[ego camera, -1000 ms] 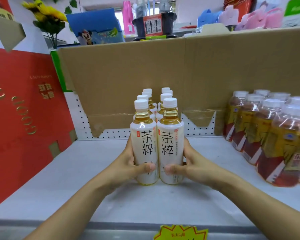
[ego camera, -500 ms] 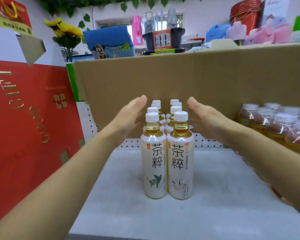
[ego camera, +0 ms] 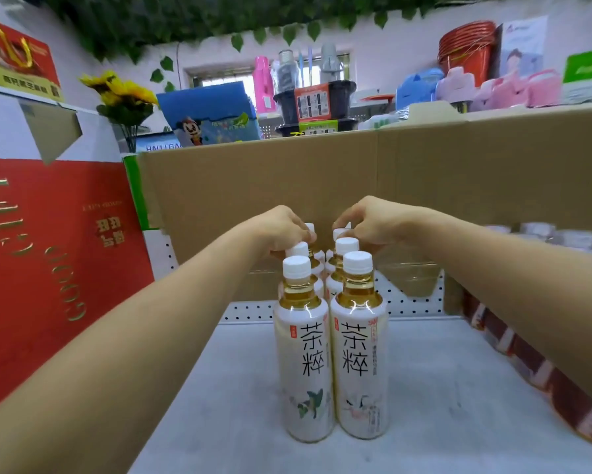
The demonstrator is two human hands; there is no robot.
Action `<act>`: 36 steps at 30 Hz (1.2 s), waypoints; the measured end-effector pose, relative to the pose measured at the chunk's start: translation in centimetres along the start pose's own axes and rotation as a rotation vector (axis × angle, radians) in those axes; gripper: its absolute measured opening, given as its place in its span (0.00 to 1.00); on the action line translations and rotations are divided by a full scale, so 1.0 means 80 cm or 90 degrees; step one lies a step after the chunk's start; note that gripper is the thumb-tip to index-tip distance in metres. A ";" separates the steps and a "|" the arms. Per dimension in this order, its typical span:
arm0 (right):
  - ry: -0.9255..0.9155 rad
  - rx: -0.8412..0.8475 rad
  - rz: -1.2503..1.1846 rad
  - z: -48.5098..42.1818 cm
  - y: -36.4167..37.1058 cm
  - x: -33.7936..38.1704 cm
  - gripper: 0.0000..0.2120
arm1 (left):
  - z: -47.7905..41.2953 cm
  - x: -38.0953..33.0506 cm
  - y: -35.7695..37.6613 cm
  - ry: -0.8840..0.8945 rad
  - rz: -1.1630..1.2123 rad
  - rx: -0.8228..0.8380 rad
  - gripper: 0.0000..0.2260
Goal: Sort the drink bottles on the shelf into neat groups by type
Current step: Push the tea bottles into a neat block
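Note:
Several white-label tea bottles with white caps stand in two tight columns on the grey shelf (ego camera: 452, 388). The front left bottle (ego camera: 304, 357) and the front right bottle (ego camera: 359, 354) face me, touching side by side. My left hand (ego camera: 280, 230) reaches over the left column, its fingers curled down round the cap of a rear bottle. My right hand (ego camera: 373, 224) grips a rear cap of the right column the same way. Red-label tea bottles (ego camera: 513, 350) stand at the right, mostly hidden behind my right forearm.
A tall cardboard box wall (ego camera: 424, 186) closes the back of the shelf, over a white pegboard (ego camera: 250, 309). A large red gift box (ego camera: 48, 268) borders the left side. Bare shelf lies on both sides of the white bottles.
My hands let go of the two front bottles, rose with straight fingers, and now reach back and curl onto the caps of the rear bottles. The view has tilted upward.

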State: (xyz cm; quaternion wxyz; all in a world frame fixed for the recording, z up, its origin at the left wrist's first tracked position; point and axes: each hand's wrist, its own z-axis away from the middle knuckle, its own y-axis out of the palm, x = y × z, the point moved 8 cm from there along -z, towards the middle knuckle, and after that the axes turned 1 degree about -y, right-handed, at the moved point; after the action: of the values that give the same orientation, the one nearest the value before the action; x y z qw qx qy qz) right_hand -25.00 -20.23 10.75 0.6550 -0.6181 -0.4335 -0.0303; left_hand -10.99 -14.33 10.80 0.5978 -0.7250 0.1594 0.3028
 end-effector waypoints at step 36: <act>-0.088 -0.104 -0.323 0.187 0.132 -0.066 0.36 | 0.164 0.125 0.125 0.136 0.346 0.029 0.36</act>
State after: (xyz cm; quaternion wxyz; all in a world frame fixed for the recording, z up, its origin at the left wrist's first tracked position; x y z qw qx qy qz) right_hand -30.17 -7.88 -2.80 0.5434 -0.5410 -0.6144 -0.1858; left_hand -12.52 -2.71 -4.52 0.4911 -0.6697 0.4164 0.3701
